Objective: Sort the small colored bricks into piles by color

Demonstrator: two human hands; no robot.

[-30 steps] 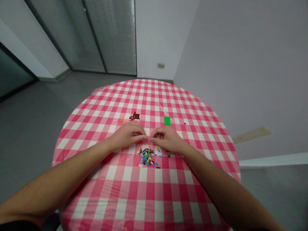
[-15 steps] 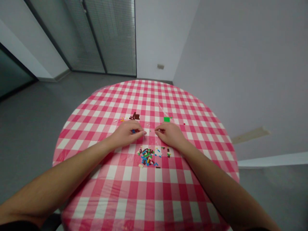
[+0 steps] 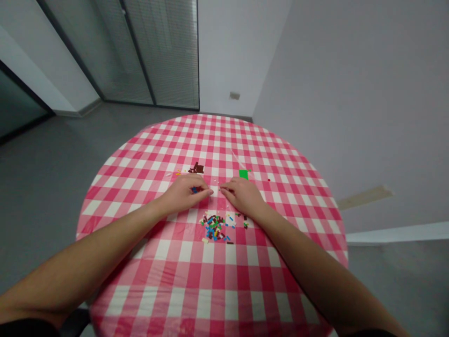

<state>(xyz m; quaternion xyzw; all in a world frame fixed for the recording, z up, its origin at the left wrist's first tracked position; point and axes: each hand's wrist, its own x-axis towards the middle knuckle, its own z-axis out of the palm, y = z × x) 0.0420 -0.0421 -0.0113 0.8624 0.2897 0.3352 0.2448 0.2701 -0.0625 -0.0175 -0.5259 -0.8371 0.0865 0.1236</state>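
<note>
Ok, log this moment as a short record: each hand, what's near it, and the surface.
Left hand: curled, fingers over a blue brick; hold unclear
Right hand: fingers pointing toward the left hand; nothing visible in them
Nearby pile: mixed small bricks, just below the hands
Beyond the hands: green piece, dark brown bricks
Surface: pink-and-white checked tablecloth on a round table
</note>
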